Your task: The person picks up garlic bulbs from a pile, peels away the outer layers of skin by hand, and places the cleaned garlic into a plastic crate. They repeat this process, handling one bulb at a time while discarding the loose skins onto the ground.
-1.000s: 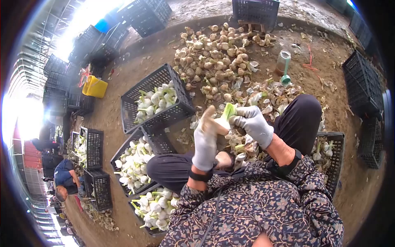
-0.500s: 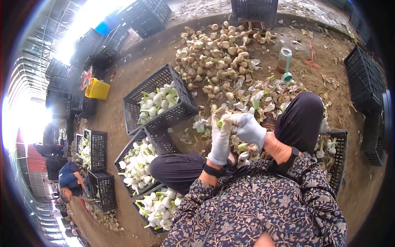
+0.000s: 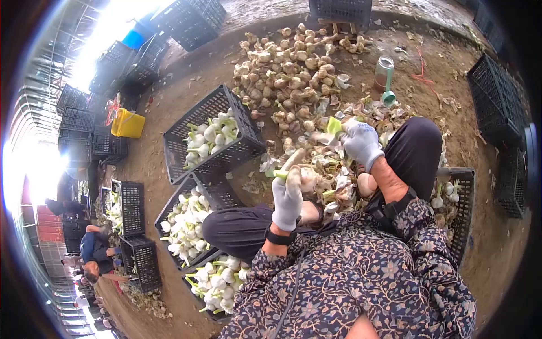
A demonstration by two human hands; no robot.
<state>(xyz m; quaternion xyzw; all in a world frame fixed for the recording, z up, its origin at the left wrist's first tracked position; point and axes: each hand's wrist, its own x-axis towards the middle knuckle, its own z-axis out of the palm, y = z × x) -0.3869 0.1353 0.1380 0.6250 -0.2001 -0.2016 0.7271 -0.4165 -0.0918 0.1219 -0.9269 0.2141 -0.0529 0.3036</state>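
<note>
My left hand [image 3: 287, 195], in a pale glove, is closed around a garlic stalk [image 3: 280, 174]; its green cut end shows, and the fingers hide the bulb. To the upper right, my gloved right hand [image 3: 362, 142] pinches a strip of garlic husk with a yellow-green end [image 3: 334, 125], slightly blurred. Loose husks [image 3: 342, 181] lie on the ground below and between both hands. Past them is a heap of unpeeled, brownish garlic [image 3: 293, 70]. Left of my left hand, a black crate [image 3: 248, 144] contains clean white garlic bulbs [image 3: 212, 135] with short green stalks.
Two more crates of white garlic [image 3: 189, 226] stand by my left knee. A crate [image 3: 466, 212] sits at my right hip. A jar with a green lid [image 3: 384, 73] is beyond my right knee. A yellow bucket [image 3: 128, 123] and a bending person [image 3: 96, 248] are at left.
My hands were together at the garlic and have moved apart. The right went up and right with the husk strip; the left came slightly down and left, keeping the garlic.
</note>
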